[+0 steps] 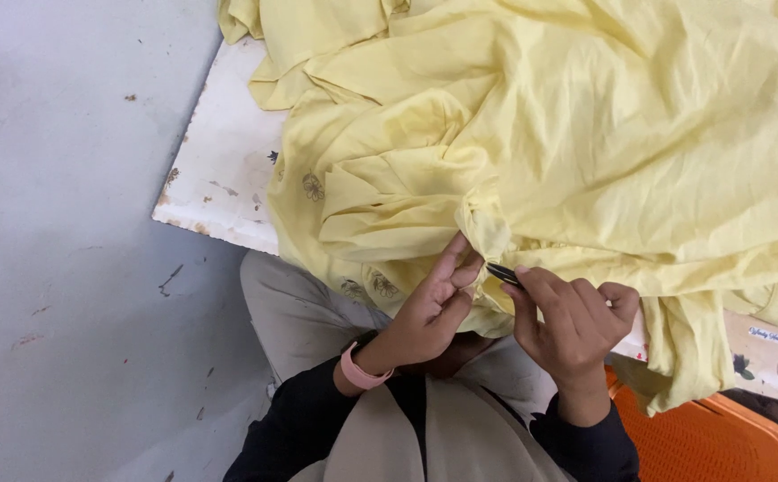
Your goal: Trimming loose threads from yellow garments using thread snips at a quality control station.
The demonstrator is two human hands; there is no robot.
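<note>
A large pile of pale yellow cloth (585, 134) lies rumpled over a white table (219, 170) and hangs over its near edge. My left hand (433, 308), with a pink band on its wrist, pinches a gathered fold of the cloth between thumb and fingers. My right hand (572, 321) is closed around a small dark tool (502, 272), whose tip points at the pinched fold. The two hands are almost touching at the table's near edge. Dark sleeves cover both forearms.
The white table has chipped edges and small flower prints. Grey floor (67, 268) spreads to the left. An orange plastic seat (719, 437) shows at the lower right. My lap in beige fabric (299, 312) lies below the table edge.
</note>
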